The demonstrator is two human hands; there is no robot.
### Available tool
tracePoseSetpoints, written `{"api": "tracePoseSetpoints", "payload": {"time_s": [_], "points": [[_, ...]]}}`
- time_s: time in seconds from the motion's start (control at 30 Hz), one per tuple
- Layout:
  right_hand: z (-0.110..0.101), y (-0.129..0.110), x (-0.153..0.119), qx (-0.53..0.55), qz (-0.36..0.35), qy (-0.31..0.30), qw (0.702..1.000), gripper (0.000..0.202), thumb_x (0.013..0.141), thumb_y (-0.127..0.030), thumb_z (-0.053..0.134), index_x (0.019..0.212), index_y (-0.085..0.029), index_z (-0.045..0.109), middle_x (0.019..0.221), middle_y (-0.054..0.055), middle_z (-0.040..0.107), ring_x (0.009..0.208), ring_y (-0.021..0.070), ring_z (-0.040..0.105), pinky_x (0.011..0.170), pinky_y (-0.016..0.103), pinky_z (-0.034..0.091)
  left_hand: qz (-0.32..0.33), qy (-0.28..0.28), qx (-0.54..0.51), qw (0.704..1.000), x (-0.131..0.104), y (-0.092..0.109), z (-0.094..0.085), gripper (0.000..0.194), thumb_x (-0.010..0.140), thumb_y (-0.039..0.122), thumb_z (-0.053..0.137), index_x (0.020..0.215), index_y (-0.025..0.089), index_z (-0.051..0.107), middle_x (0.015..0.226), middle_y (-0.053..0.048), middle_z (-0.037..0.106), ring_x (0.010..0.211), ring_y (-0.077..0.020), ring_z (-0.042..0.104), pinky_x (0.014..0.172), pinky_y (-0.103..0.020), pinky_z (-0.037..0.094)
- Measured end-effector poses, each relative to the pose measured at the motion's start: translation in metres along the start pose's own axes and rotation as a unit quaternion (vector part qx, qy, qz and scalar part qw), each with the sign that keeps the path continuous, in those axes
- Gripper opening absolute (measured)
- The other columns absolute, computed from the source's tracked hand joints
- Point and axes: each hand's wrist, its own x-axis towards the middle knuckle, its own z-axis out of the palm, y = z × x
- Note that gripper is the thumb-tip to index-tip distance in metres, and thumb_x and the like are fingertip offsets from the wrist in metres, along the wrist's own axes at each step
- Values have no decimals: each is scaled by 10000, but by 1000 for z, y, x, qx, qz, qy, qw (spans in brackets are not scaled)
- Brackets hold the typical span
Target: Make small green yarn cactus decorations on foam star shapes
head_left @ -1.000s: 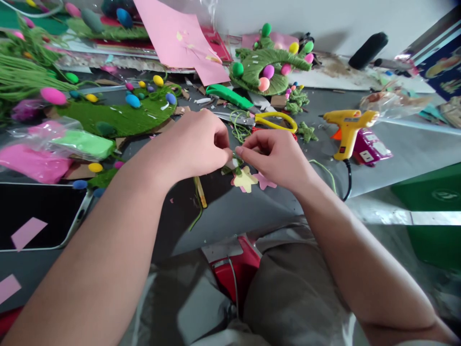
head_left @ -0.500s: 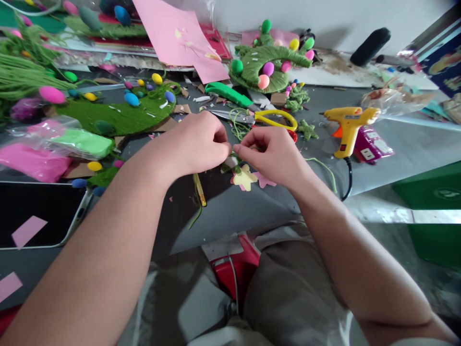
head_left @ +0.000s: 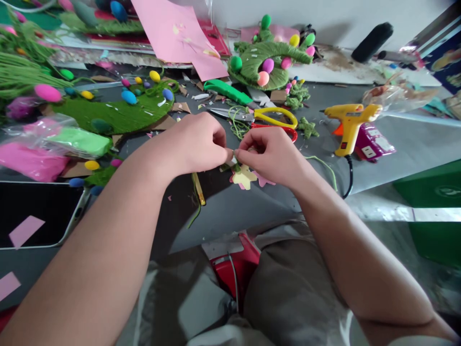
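My left hand [head_left: 207,144] and my right hand [head_left: 268,151] meet fingertip to fingertip over the grey table. Both are closed in a pinch, and what lies between the fingertips is too small and hidden to name. Just below them are a pale yellow paper star [head_left: 244,178] and a pink paper star [head_left: 264,179], with a bit of dark green and white material partly covered by the fingers. Beyond the hands lie scissors [head_left: 275,117] with yellow and red handles beside loose green yarn [head_left: 239,126]. A thin yellow stick [head_left: 199,190] rests below my left hand.
A yellow glue gun [head_left: 347,125] with a black cord stands at right. Behind are a green cutter knife [head_left: 227,91] and a green yarn-wrapped piece with coloured balls [head_left: 252,72]. A phone [head_left: 39,211] and bagged clay [head_left: 34,158] lie at left.
My fingertips have dropped very slightly and come closer together. The view has shifted a little; the objects on the table stay in place.
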Motion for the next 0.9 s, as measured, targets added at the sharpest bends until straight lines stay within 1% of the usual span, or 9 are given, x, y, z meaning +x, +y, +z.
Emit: {"api": "tracePoseSetpoints", "payload": {"time_s": [0.17, 0.33, 0.43, 0.57, 0.63, 0.73, 0.83, 0.9], "points": [[1, 0, -1, -12, -11, -3, 1000, 80, 816, -198, 672, 738, -193, 654, 621, 1, 580, 476, 87, 460, 356, 233, 346, -9, -4, 7, 1000, 1, -1, 1, 261, 739, 478, 680, 779, 230, 749, 691, -44, 697, 665, -210, 610, 621, -334, 395], [3, 2, 2, -23, -10, 9, 1000, 29, 791, -179, 667, 770, -194, 652, 647, 1, 592, 489, 92, 482, 383, 242, 364, -12, -7, 19, 1000, 2, -6, 2, 244, 764, 469, 682, 831, 249, 764, 759, -54, 723, 704, -236, 638, 671, -361, 418], [3, 4, 3, -27, -19, 14, 999, 32, 779, -165, 669, 773, -190, 650, 635, 0, 587, 500, 94, 486, 411, 245, 372, -7, 2, 18, 1000, 1, -10, -2, 206, 752, 440, 699, 835, 262, 762, 778, -49, 732, 699, -235, 634, 678, -373, 435], [2, 5, 3, -20, -17, 9, 1000, 25, 799, -190, 668, 785, -191, 648, 637, -3, 579, 492, 91, 490, 406, 238, 367, 4, 15, 7, 1000, -3, -15, -8, 181, 744, 400, 702, 854, 273, 770, 793, -40, 741, 667, -221, 622, 630, -370, 441], [1, 6, 2, -22, -19, 9, 1000, 28, 807, -201, 669, 788, -190, 653, 644, -1, 582, 504, 94, 503, 412, 236, 372, 11, 2, 13, 1000, -3, -17, -9, 230, 732, 427, 719, 907, 286, 773, 828, -32, 751, 673, -220, 632, 604, -357, 438], [0, 8, 1, -28, -28, 12, 999, 32, 821, -211, 673, 804, -184, 669, 671, 11, 606, 547, 102, 525, 440, 237, 391, 25, -25, 34, 999, -2, -19, -5, 346, 724, 529, 736, 990, 310, 761, 897, -31, 762, 699, -225, 649, 583, -339, 423], [-1, 8, 0, -20, -25, 2, 999, 46, 842, -228, 664, 848, -186, 683, 686, 14, 619, 544, 107, 532, 429, 241, 380, 13, -37, 49, 998, 0, -19, -1, 428, 718, 613, 732, 1009, 299, 743, 917, -42, 765, 705, -227, 652, 592, -331, 407], [-1, 7, -1, -27, -26, -1, 999, 55, 843, -234, 663, 850, -187, 691, 685, 12, 624, 541, 111, 536, 437, 250, 381, 3, -38, 51, 998, 0, -17, 1, 453, 709, 632, 739, 1003, 288, 734, 922, -48, 768, 725, -232, 658, 618, -330, 404]]}}
